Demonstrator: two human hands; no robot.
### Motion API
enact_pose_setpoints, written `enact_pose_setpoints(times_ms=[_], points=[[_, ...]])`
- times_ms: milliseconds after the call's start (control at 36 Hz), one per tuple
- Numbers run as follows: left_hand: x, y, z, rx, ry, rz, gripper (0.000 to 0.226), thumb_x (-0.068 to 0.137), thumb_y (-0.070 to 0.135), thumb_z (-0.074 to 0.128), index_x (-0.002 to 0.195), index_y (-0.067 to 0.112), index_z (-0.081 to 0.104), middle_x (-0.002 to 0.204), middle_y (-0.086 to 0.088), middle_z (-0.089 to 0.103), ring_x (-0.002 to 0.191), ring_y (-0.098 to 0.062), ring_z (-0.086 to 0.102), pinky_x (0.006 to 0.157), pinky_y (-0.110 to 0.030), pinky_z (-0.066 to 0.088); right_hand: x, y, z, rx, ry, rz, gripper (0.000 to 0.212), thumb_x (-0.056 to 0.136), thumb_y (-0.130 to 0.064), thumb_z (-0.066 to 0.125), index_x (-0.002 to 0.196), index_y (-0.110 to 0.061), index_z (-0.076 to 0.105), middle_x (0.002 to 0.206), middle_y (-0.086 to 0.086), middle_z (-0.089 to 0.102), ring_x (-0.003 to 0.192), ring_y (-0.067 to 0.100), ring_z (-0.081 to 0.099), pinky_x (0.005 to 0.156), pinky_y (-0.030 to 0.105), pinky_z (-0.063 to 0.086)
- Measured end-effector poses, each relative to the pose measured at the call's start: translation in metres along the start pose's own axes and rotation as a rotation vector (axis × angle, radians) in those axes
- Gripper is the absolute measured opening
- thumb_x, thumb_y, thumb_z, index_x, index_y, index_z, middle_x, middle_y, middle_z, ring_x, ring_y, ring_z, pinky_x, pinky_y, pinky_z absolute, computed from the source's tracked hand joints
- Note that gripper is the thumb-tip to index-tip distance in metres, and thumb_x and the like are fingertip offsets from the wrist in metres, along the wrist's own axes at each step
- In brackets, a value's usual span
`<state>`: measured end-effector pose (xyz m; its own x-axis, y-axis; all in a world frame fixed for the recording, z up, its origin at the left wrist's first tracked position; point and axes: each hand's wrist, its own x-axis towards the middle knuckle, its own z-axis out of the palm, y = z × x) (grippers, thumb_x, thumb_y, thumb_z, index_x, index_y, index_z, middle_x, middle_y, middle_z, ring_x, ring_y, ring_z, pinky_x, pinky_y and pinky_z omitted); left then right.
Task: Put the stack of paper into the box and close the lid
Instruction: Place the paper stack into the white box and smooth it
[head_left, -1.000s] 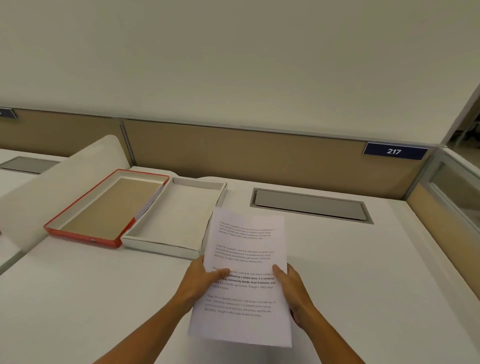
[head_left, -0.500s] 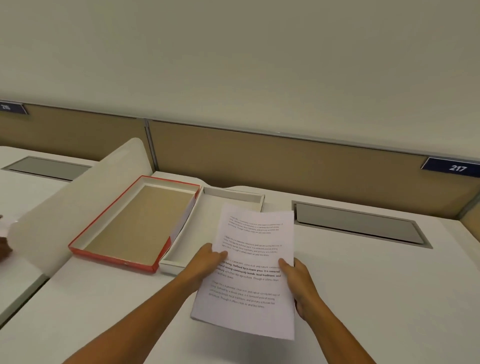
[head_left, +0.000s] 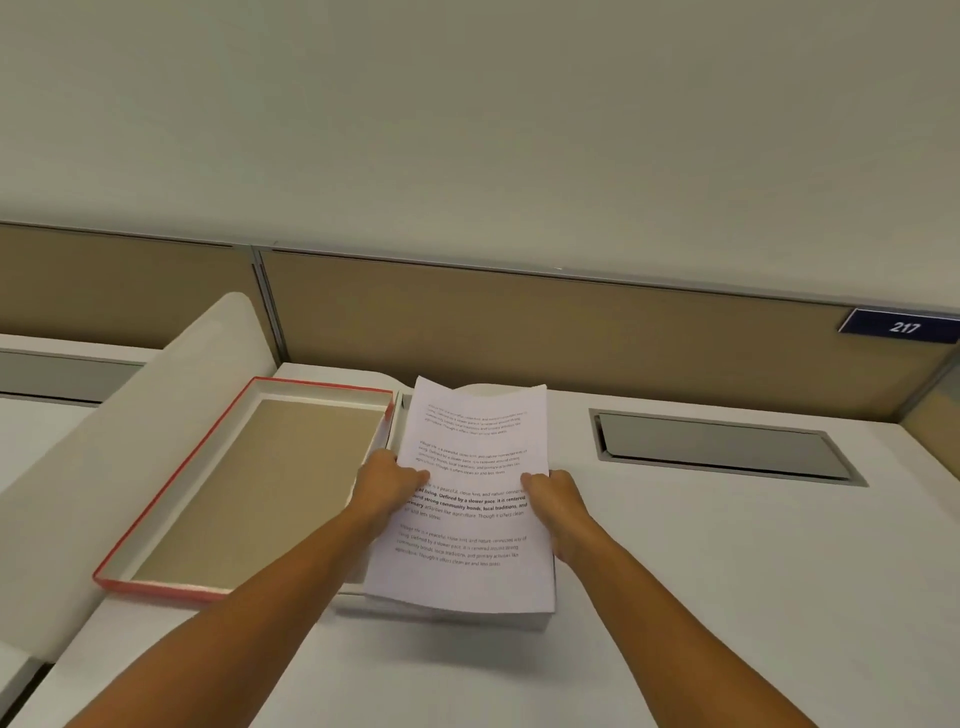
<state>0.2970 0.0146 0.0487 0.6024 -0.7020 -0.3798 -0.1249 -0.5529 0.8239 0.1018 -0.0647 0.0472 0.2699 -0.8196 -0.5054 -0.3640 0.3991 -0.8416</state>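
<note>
Left hand (head_left: 387, 480) and right hand (head_left: 558, 493) are each closed on a long edge of the stack of paper (head_left: 467, 499), thumbs on top, fingers underneath. The stack hangs over the white box (head_left: 400, 415), almost hiding it; the red-edged lid (head_left: 249, 483) lies open-side up just left. Looks light but floppy: far edge curls, loose sheets could slide. Judgement: keep gripping mid-sides, support underneath.

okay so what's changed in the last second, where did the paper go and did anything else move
Both hands, left and right, carried the stack of paper forward and left; it now covers the white box, whose inside was open to view earlier. The grip is unchanged. The red-edged lid stayed beside the box on the desk.
</note>
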Motion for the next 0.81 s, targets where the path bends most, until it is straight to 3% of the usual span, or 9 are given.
enact_pose_setpoints(times_ms=[83, 306, 417, 528, 639, 806], points=[[0.017, 0.002, -0.002, 0.009, -0.013, -0.033, 0.031, 0.09, 0.011, 0.068, 0.118, 0.004, 0.058, 0.113, -0.015, 0.071, 0.085, -0.03, 0.073, 0.075, -0.044, 0.062, 0.015, -0.009, 0.01, -0.017, 0.014, 0.03, 0.029, 0.091, -0.009, 0.043, 0.114, -0.006, 0.061, 0.11, 0.014, 0.071, 0.102, 0.032, 0.07, 0.092, 0.048, 0.059], [0.053, -0.003, 0.006, 0.004, 0.006, -0.044, 0.025, 0.089, 0.007, 0.065, 0.114, 0.006, 0.06, 0.11, -0.015, 0.073, 0.087, -0.032, 0.073, 0.08, -0.046, 0.061, 0.05, -0.017, 0.024, -0.055, 0.047, 0.09, 0.039, 0.094, -0.005, 0.04, 0.131, -0.001, 0.052, 0.12, 0.017, 0.067, 0.111, 0.033, 0.066, 0.1, 0.048, 0.055], [0.066, -0.007, 0.012, 0.04, 0.012, -0.066, 0.019, 0.089, 0.01, 0.066, 0.104, 0.011, 0.054, 0.107, -0.014, 0.072, 0.088, -0.033, 0.073, 0.081, -0.046, 0.061, 0.063, -0.011, 0.027, -0.068, 0.067, 0.118, 0.04, 0.095, -0.006, 0.041, 0.132, -0.001, 0.052, 0.121, 0.016, 0.066, 0.111, 0.033, 0.066, 0.095, 0.041, 0.056], [0.079, -0.011, 0.018, 0.049, 0.027, -0.095, 0.014, 0.09, 0.011, 0.065, 0.098, 0.008, 0.055, 0.099, -0.013, 0.069, 0.087, -0.032, 0.07, 0.077, -0.04, 0.059, 0.075, -0.004, 0.034, -0.059, 0.075, 0.124, 0.035, 0.097, -0.009, 0.042, 0.129, -0.003, 0.055, 0.106, 0.01, 0.068, 0.098, 0.028, 0.068, 0.089, 0.038, 0.059], [0.088, -0.018, 0.021, 0.082, 0.044, -0.108, 0.011, 0.09, 0.011, 0.064, 0.096, 0.008, 0.054, 0.092, -0.011, 0.065, 0.085, -0.031, 0.068, 0.075, -0.038, 0.057, 0.089, -0.001, 0.041, -0.105, 0.099, 0.153, 0.04, 0.096, -0.011, 0.042, 0.133, -0.003, 0.053, 0.12, 0.015, 0.067, 0.106, 0.03, 0.067, 0.094, 0.041, 0.059], [0.102, -0.027, 0.024, 0.117, 0.044, -0.102, 0.008, 0.09, 0.009, 0.063, 0.095, 0.006, 0.057, 0.084, -0.008, 0.066, 0.078, -0.029, 0.067, 0.073, -0.038, 0.058, 0.101, 0.006, 0.05, -0.128, 0.113, 0.179, 0.018, 0.096, -0.01, 0.043, 0.103, -0.005, 0.058, 0.105, 0.013, 0.068, 0.088, 0.025, 0.062, 0.078, 0.031, 0.054]])
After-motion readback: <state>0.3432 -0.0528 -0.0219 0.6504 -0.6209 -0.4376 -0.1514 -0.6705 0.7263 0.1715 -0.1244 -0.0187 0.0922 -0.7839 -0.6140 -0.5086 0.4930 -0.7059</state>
